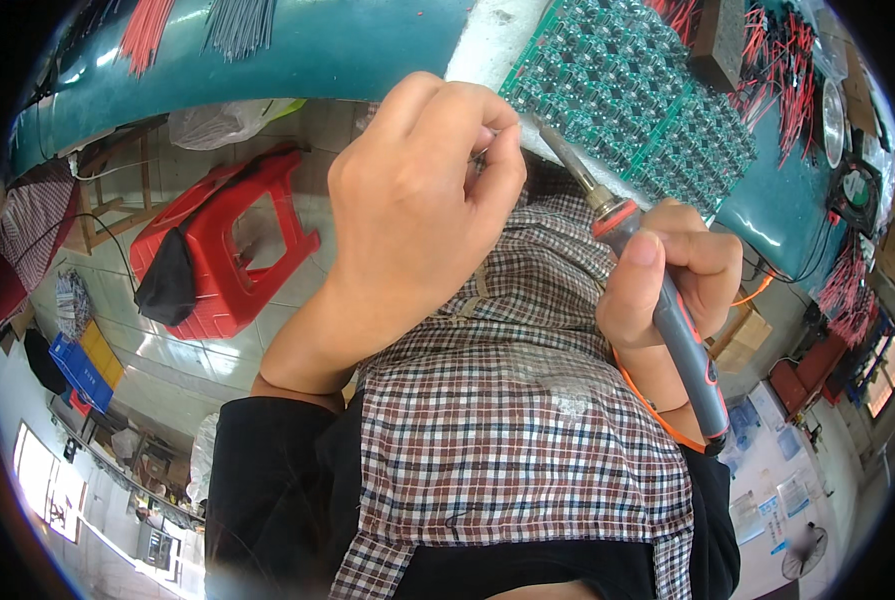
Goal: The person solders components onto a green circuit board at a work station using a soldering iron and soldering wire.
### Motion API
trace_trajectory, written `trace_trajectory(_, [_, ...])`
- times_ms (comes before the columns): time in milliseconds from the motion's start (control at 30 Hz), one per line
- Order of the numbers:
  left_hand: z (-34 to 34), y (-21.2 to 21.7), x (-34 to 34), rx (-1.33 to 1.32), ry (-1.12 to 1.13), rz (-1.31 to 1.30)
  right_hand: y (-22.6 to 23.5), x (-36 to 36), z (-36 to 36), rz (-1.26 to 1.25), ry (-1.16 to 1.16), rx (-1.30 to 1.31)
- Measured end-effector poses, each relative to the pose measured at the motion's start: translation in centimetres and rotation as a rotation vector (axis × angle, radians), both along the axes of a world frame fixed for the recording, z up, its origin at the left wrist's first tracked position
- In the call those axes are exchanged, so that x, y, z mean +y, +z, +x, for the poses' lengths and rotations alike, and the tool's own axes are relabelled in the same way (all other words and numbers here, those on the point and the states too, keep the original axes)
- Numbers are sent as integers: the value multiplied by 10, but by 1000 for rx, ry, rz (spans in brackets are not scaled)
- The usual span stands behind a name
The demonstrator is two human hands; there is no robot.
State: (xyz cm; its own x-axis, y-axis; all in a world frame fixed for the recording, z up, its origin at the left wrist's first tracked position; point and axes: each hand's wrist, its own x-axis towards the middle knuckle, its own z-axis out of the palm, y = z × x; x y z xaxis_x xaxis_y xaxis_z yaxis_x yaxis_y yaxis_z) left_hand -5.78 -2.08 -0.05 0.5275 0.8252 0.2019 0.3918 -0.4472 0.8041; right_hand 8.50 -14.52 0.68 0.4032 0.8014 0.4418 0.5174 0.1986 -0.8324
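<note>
My right hand (667,270) grips a soldering iron (667,310) with a grey and red handle and an orange cord. Its metal tip points up and left, close to the near edge of a panel of green circuit boards (617,90). Beside the tip, my left hand (427,170) is closed in a pinch, thumb against fingertips. Whatever sits between those fingers is hidden or too small to make out. The board panel lies on a white slab (482,45) on the green table.
Red wires (149,30) and grey wires (239,25) lie on the green table (357,50) at the far left. A brown block (719,45) rests on the panel's far right, near more red and black wires (792,85). A red stool (227,240) stands left.
</note>
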Motion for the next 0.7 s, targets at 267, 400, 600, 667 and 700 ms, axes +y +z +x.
trace_trajectory(267, [-1,-1,-1,5,1,-3,4,0,-2,-42,-10,3])
trace_trajectory(400, [-1,-2,-1,13,3,7,4,0,-3,-41,-17,3])
trace_trajectory(600, [0,-3,-1,2,0,3,5,1,-3,-41,-11,14])
trace_trajectory(667, [1,-4,-1,-1,-6,20,6,1,-3,-45,-12,9])
trace_trajectory(700, [1,-4,-1,-4,-12,36,6,1,-3,-50,-13,4])
